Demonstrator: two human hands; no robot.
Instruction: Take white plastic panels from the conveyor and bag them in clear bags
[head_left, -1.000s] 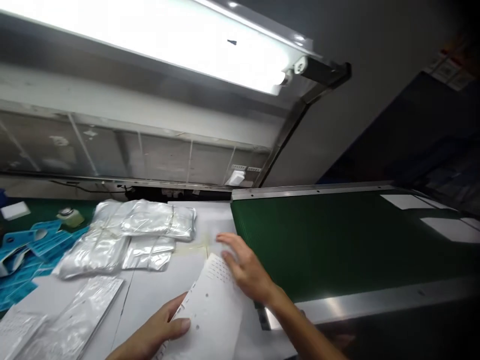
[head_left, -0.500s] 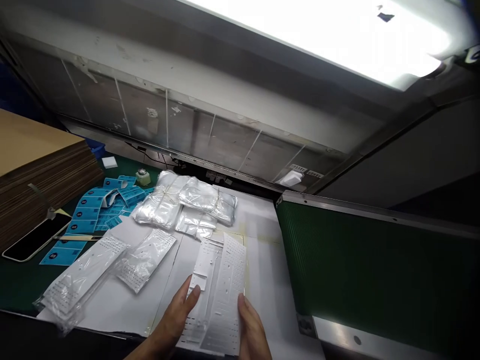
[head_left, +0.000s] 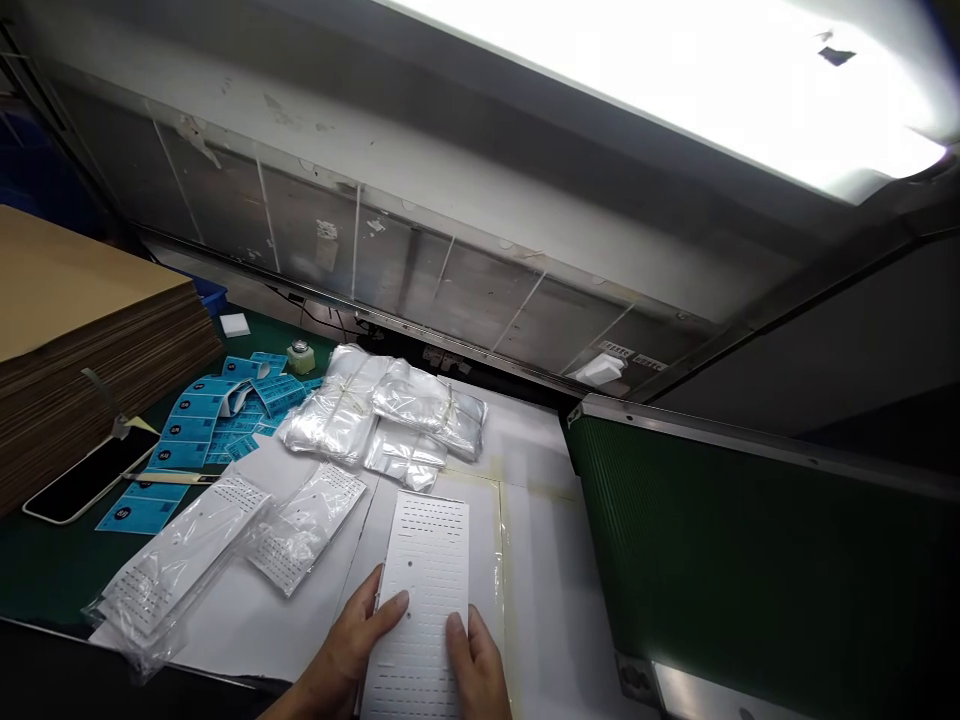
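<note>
Between my two hands is a long white slotted panel (head_left: pixel 424 590), its perforated face up, with rows of short slits and a few small holes. My left hand (head_left: pixel 358 640) grips its left edge, thumb lying on the face. My right hand (head_left: pixel 478 660) closes on the right edge, thumb also on top. The panel's underside and lower end are hidden. To the left, similar white panels in clear bags (head_left: pixel 176 560) lie on the white work surface, beside another bagged slotted panel (head_left: pixel 304 525). Bundles of clear plastic bags (head_left: pixel 337 410) sit beyond the held panel.
A green conveyor belt (head_left: pixel 735 560) with a metal rim runs along the right. At left lie blue label strips (head_left: pixel 187 430), a phone (head_left: pixel 90 475), a cutter knife (head_left: pixel 169 478) and a cardboard stack (head_left: pixel 97 340). A small jar (head_left: pixel 301 358) stands behind the labels.
Two panel pieces held side by side, one showing its inner side, now appear as one panel with its slotted face up. My hands have come closer together, and the view has shifted slightly.
</note>
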